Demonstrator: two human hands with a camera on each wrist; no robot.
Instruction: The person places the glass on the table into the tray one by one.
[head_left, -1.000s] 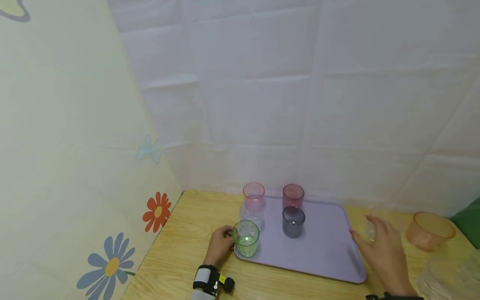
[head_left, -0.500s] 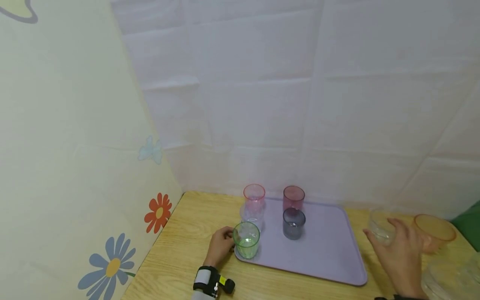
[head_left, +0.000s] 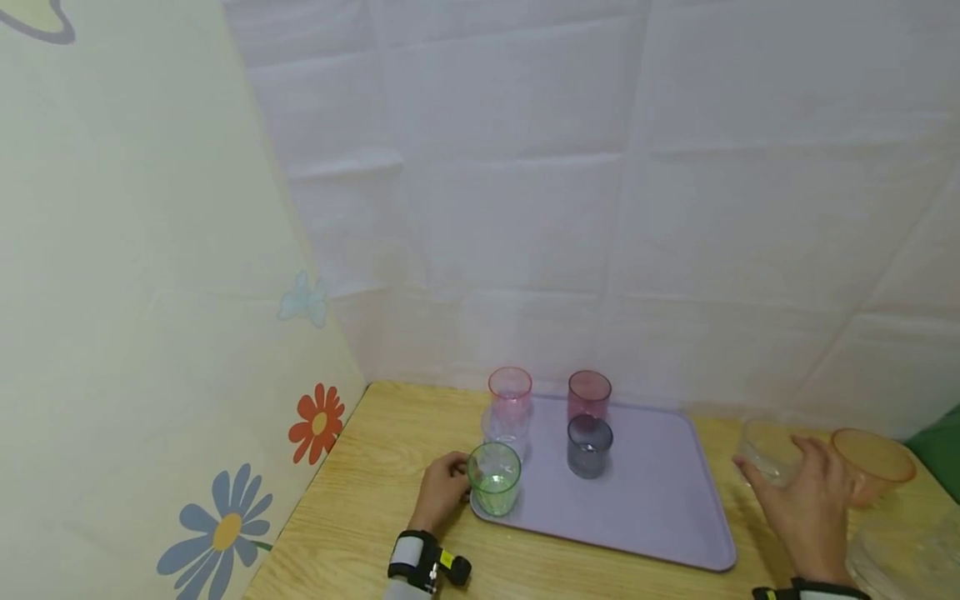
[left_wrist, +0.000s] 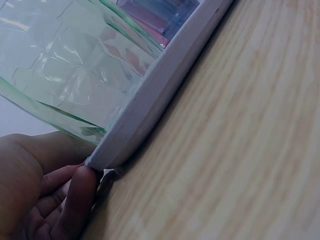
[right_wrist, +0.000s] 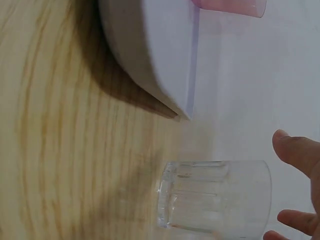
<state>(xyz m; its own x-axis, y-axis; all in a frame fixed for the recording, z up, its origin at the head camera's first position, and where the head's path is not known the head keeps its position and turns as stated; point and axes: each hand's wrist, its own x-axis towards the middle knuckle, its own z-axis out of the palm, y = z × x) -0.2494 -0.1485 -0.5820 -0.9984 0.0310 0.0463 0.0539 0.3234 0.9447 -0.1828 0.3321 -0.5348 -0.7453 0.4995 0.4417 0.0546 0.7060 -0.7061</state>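
In the head view, my left hand [head_left: 441,492] is at the near left corner of a lilac tray [head_left: 652,508]. The left wrist view shows its thumb and fingers pinching the tray rim [left_wrist: 150,95], right beside a green glass [head_left: 495,487]. My right hand [head_left: 810,500] is spread, thumb apart from the fingers, around the near side of a clear glass [head_left: 767,442] on the table. In the right wrist view, a gap shows between the fingertips [right_wrist: 283,135] and this upright clear glass [right_wrist: 215,197].
On the tray stand a pink-rimmed glass [head_left: 510,392], a pale clear glass [head_left: 498,429], a dark red glass [head_left: 588,392] and a grey glass [head_left: 589,450]. An orange bowl-like glass [head_left: 873,467] and clear glassware [head_left: 892,554] are at the right. A white sheet hangs behind.
My right hand has moved right, from the tray's right edge to the clear glass. My left hand stays at the tray corner. The glasses on the tray stand as before.
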